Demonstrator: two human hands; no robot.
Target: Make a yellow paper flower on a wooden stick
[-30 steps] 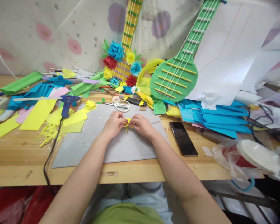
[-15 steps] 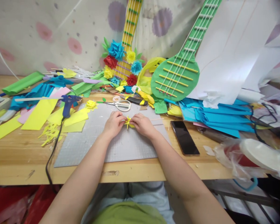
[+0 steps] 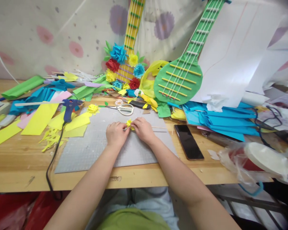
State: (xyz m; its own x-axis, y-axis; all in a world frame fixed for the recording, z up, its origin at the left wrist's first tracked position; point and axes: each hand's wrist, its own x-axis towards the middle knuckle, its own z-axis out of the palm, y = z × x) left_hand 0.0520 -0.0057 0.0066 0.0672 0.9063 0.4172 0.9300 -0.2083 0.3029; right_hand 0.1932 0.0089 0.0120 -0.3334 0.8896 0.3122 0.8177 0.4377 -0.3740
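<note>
Between my two hands, over the grey cutting mat [image 3: 91, 153], is a small yellow paper flower [image 3: 129, 122] with narrow petals. My left hand [image 3: 117, 132] pinches it from the left with closed fingertips. From the other side my right hand [image 3: 142, 128] also grips it, thumb and fingers pressed together. The fingers cover the lower part of the flower. Just beyond the hands lie white-handled scissors [image 3: 126, 110]. A finished-looking yellow paper rose [image 3: 93, 109] rests at the mat's far left corner. A thin pale stick [image 3: 159, 127] lies to the right of my right hand.
A blue glue gun [image 3: 68, 110] with its cord lies left, among yellow paper strips [image 3: 39, 119]. A phone [image 3: 188, 142] is right of the mat. Behind stand a green paper instrument [image 3: 179, 80] and a flower-trimmed yellow one [image 3: 132, 38]. Blue crepe paper [image 3: 228, 119] lies right.
Both hands still hold the yellow flower, which has turned and now sits slightly higher between the fingertips. The hands are a little closer together, and the view has shifted slightly.
</note>
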